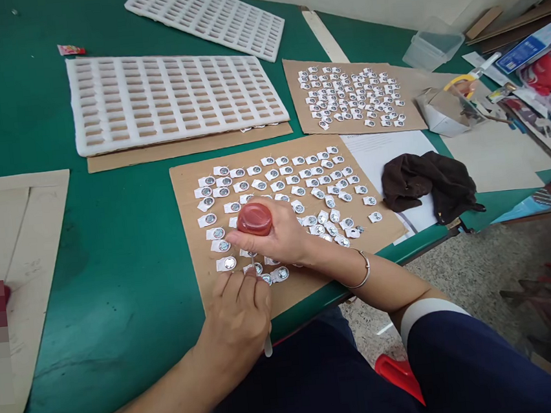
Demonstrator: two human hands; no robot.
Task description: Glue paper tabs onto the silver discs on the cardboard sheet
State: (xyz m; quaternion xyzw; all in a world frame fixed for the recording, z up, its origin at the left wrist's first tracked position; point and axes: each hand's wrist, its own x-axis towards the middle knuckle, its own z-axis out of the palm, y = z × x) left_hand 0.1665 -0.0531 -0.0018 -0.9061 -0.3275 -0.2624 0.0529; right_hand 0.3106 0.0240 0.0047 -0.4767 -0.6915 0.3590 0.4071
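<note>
The right grip (285,236) clasps a red handle (254,219), left grip (240,315) a protruding pale stick (268,348).

Centre: two hands, one left hand (239,310) and one right hand (285,235), one red tool (254,219), one pale stick (268,347). Upper left and top centre: two trays (181,135) (211,16). Centre and upper right: two tag-covered boards (184,209) (413,115), dozens of tags (227,263). Right: one cloth (407,181).

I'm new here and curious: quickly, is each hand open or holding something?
Left hand: closed, apparently around a thin pale stick.
Right hand: closed around a round red handle.
</note>
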